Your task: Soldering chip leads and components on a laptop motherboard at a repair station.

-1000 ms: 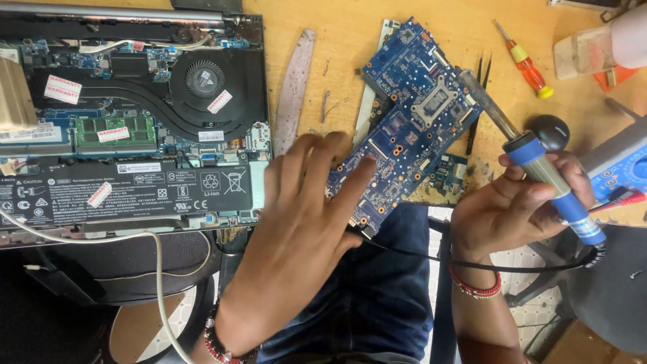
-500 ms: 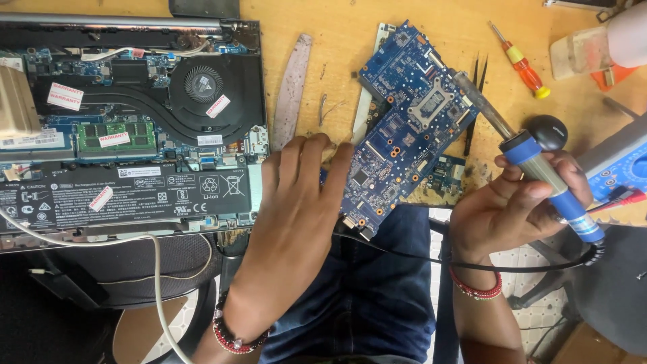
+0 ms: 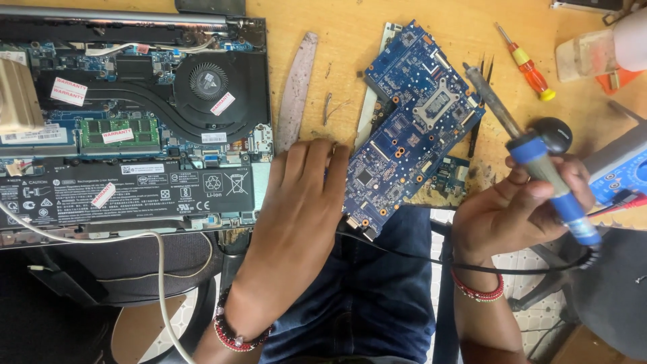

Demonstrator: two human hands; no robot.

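A blue circuit board lies tilted on the wooden bench, its lower corner over the bench edge. My left hand rests flat, palm down, just left of the board, fingers together and touching its left edge. My right hand grips a soldering iron with a blue and grey handle; its metal tip points up-left, ending beside the board's right edge. A black cord runs from the iron under my wrist.
An opened laptop with fan, memory and black battery fills the left. A grey pry tool lies between laptop and board. A red-yellow screwdriver, tweezers and a blue meter sit at right. A white cable hangs off the edge.
My left hand has slid left off the circuit board to the bench edge beside it, fingers closing together. The soldering iron has stayed nearly in place.
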